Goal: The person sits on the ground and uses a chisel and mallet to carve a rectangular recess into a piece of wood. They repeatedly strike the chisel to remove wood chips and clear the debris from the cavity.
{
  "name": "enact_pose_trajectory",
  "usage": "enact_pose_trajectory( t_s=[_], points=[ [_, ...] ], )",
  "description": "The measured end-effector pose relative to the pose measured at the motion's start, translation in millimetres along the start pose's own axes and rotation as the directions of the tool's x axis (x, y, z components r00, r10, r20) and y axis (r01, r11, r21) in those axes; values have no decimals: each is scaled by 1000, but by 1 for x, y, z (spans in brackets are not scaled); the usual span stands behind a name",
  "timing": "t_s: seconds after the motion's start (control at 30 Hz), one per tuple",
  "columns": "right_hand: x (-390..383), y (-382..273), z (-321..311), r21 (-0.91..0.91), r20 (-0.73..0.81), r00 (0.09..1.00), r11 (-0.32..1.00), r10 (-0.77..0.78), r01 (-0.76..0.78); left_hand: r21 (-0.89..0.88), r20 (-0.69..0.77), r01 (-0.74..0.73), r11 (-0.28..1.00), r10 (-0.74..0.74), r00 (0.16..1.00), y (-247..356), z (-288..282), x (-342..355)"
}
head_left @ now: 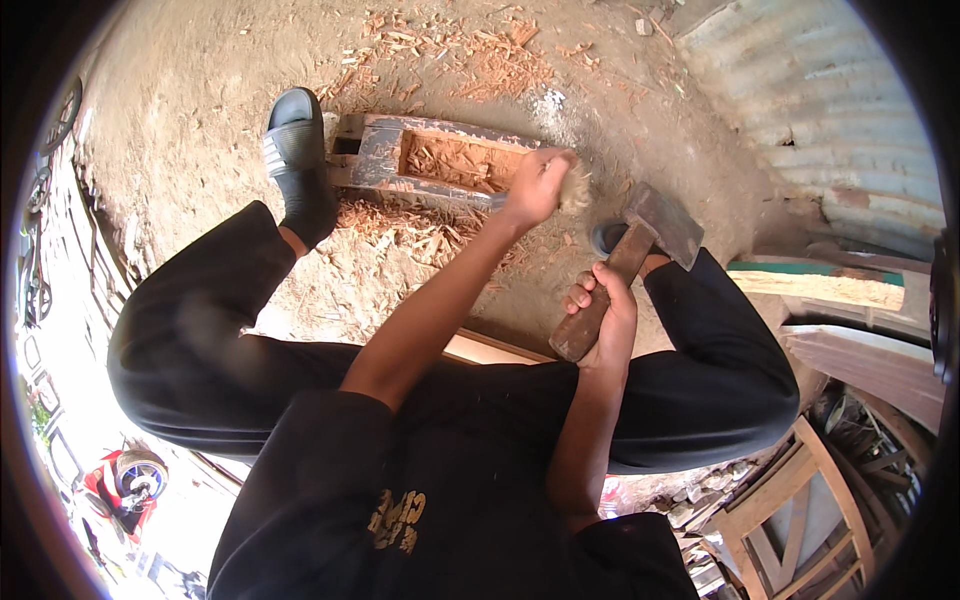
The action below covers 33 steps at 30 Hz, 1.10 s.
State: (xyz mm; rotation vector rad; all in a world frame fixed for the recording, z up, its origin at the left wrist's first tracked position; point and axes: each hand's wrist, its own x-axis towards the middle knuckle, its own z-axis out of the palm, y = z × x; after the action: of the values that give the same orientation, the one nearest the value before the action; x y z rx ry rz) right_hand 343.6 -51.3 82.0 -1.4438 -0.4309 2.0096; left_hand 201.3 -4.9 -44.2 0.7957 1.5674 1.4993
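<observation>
Evidently, the left hand [540,186] clamps a frayed-ended tool [576,190], the right hand [607,318], apart from it, a mallet [630,258]; square blows and a recess [468,142] cleared of chips [450,166] appear advisable.

Middle of the pale-ended tool [576,188] hidden inside the left hand [540,186], right slipper [606,237] partly behind the mallet [629,252]

A sheet of corrugated metal [820,110] curves along the upper right of the dirt ground [190,120], with a pale board [825,287] and a brown board [870,360] below it. A wooden frame [838,490] leans at lower right; a red motorbike [133,522] stands at lower left.
</observation>
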Motion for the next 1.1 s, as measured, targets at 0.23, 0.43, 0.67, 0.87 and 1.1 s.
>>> enact_pose_trajectory(
  t_s=[0.23,0.43,0.67,0.87,1.1],
  points=[
    [5,-2,-3,20,-32,999,1000,-3,4,-482,-337,-3,876,-182,924,-25,14,26],
    [7,-2,-5,27,-34,999,1000,5,-4,-748,-60,182,638,-339,939,-24,-60,42],
    [5,0,-2,45,18,999,998,49,-50,-815,-170,76,575,-363,916,-19,-50,45],
    [8,0,-2,80,1,998,995,65,-65,-783,49,194,591,-252,967,-53,-59,50],
    [6,0,3,23,33,997,997,73,-74,-371,-149,115,921,-181,972,-62,-9,43]
  ],
)
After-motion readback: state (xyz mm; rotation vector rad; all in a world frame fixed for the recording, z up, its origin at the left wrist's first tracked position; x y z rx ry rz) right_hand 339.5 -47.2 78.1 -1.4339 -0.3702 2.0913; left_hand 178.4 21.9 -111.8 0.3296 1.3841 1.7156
